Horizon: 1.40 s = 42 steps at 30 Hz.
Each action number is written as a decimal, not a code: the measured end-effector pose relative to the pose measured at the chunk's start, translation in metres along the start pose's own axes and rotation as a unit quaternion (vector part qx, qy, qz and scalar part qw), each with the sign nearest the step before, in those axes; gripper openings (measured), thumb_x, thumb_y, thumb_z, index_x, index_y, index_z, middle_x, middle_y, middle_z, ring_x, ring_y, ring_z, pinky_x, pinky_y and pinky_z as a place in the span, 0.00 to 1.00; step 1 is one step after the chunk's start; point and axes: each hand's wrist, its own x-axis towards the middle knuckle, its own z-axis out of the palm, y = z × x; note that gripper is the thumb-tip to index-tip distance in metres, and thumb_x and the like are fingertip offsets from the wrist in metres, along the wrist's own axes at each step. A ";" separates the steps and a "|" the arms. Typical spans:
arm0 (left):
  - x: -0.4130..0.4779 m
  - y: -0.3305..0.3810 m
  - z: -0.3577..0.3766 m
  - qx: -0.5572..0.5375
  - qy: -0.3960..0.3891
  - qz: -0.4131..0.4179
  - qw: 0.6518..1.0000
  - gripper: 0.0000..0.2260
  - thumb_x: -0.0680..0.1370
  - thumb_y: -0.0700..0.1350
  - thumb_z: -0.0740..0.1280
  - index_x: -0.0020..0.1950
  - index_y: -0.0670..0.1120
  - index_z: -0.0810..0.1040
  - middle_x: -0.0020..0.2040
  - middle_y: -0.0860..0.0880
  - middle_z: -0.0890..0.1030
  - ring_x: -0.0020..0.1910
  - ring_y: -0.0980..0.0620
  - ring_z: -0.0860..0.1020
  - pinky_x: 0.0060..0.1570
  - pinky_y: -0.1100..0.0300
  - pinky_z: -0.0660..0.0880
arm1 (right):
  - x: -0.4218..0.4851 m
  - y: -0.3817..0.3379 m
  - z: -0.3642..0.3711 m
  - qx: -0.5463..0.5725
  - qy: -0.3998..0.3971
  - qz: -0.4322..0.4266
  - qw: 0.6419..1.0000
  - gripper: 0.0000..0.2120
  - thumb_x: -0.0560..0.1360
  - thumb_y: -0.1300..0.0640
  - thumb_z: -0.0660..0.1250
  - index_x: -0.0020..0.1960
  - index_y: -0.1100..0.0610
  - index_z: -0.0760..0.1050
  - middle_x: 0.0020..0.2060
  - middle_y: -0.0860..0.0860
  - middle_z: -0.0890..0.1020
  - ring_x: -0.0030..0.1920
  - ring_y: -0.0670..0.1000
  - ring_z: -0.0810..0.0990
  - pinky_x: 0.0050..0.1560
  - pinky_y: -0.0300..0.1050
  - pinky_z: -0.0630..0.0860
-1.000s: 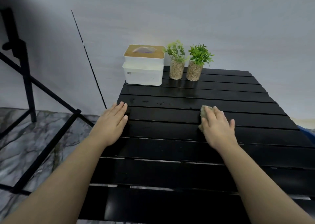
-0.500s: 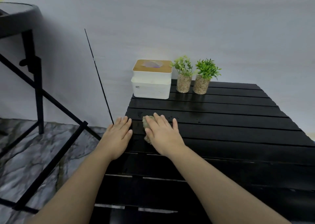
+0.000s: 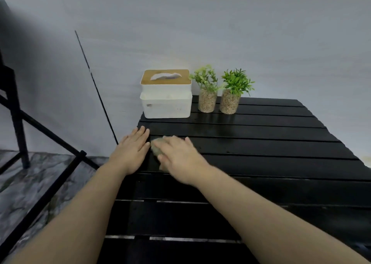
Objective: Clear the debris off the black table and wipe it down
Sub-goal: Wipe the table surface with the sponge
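Both hands lie flat near the left edge of the black table (image 3: 261, 163): the left hand (image 3: 131, 152) rests with straight fingers, and just beside it the blurred right hand (image 3: 180, 159) presses a greenish cloth (image 3: 157, 146) down with stretched fingers. At the far left corner stands a white tissue box (image 3: 166, 101), with two potted plants (image 3: 207, 97) beside it.

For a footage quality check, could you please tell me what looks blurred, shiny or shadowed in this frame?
Head view: the right hand and the cloth under it are motion-blurred; the left hand is sharper; the black table reflects the two plant pots faintly; the wall is shadowed on its left side.
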 end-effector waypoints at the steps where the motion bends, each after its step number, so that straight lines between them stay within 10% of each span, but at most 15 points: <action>1: 0.001 0.000 -0.001 -0.031 0.001 0.002 1.000 0.22 0.81 0.48 0.50 0.75 0.47 0.51 0.77 0.49 0.49 0.75 0.54 0.45 0.72 0.59 0.41 | -0.020 -0.006 0.001 0.010 0.000 -0.037 0.999 0.22 0.80 0.51 0.53 0.73 0.50 0.57 0.73 0.54 0.61 0.73 0.56 0.56 0.72 0.58 0.47; 6: -0.033 0.001 -0.011 -0.143 0.026 -0.001 0.989 0.22 0.80 0.46 0.54 0.74 0.48 0.54 0.76 0.51 0.52 0.72 0.61 0.45 0.71 0.61 0.41 | -0.055 -0.002 -0.001 0.026 -0.047 -0.125 0.991 0.22 0.81 0.49 0.52 0.74 0.46 0.55 0.75 0.50 0.59 0.75 0.52 0.52 0.72 0.58 0.42; 14: -0.173 0.026 -0.011 -0.013 -0.014 0.020 1.000 0.24 0.78 0.58 0.42 0.72 0.56 0.40 0.73 0.62 0.39 0.70 0.65 0.32 0.68 0.68 0.30 | 0.043 -0.004 0.000 0.005 -0.052 0.029 0.998 0.22 0.82 0.51 0.49 0.75 0.49 0.52 0.76 0.51 0.54 0.76 0.55 0.48 0.73 0.60 0.44; 22: -0.221 0.029 -0.013 -0.003 -0.019 0.024 1.000 0.31 0.72 0.65 0.35 0.72 0.55 0.43 0.74 0.61 0.41 0.72 0.65 0.36 0.70 0.67 0.35 | -0.005 -0.020 0.008 0.052 -0.104 -0.247 0.962 0.21 0.81 0.52 0.53 0.73 0.47 0.58 0.75 0.48 0.60 0.75 0.50 0.52 0.72 0.55 0.43; 28: -0.225 0.033 -0.015 -0.008 -0.030 0.020 0.999 0.29 0.71 0.64 0.34 0.72 0.58 0.40 0.73 0.64 0.38 0.70 0.68 0.32 0.69 0.68 0.32 | 0.056 -0.015 -0.002 -0.018 -0.059 -0.044 0.997 0.21 0.82 0.53 0.50 0.75 0.49 0.55 0.76 0.51 0.56 0.76 0.53 0.50 0.73 0.60 0.44; 35: -0.223 0.032 -0.015 -0.026 -0.040 0.020 0.999 0.30 0.70 0.63 0.36 0.71 0.58 0.42 0.73 0.64 0.39 0.68 0.70 0.32 0.68 0.71 0.33 | 0.008 -0.036 0.013 0.032 -0.081 -0.305 0.948 0.21 0.80 0.55 0.56 0.73 0.55 0.61 0.73 0.55 0.64 0.73 0.54 0.59 0.71 0.49 0.53; 42: -0.172 0.036 -0.026 -0.009 0.011 0.038 0.999 0.23 0.77 0.61 0.41 0.72 0.61 0.45 0.73 0.65 0.47 0.70 0.70 0.37 0.68 0.71 0.34 | 0.039 0.058 -0.026 0.023 0.015 0.096 0.995 0.21 0.81 0.56 0.52 0.74 0.52 0.58 0.74 0.52 0.60 0.74 0.54 0.57 0.73 0.58 0.51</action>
